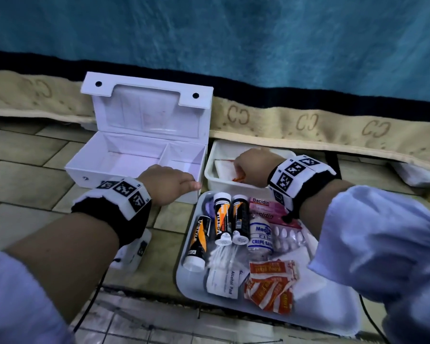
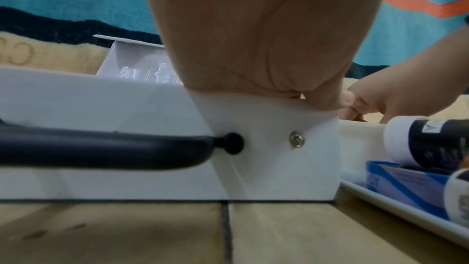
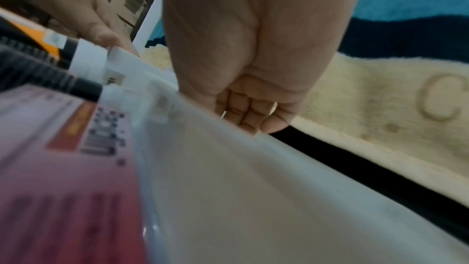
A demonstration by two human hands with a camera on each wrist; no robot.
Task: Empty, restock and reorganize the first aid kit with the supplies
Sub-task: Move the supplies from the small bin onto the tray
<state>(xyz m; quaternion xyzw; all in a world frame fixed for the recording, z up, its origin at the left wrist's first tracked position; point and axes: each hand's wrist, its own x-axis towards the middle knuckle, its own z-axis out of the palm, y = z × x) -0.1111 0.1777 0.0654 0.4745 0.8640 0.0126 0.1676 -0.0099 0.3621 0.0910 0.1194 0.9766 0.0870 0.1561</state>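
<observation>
Nearest me on the floor, the white tray [image 1: 184, 281] holds the supplies: three orange-and-black tubes [image 1: 222, 223] lying lengthwise away from me, a crepe bandage roll [image 1: 260, 234], pink Bacidin boxes [image 1: 263, 206], a blister strip [image 1: 287, 235], cotton swabs [image 1: 221, 256], alcohol pads [image 1: 224, 281] and orange sachets [image 1: 271, 284]. Beyond its far left corner sits the first aid kit [image 1: 134, 167], a white box with its long side running left to right, lid upright, both compartments bare. My left hand [image 1: 168, 183] grips the kit's near right rim, thumb outside, fingers curled over. Just right of the kit, my right hand [image 1: 255, 163] reaches into a small white bin [image 1: 215, 181], fingers curled round something orange.
</observation>
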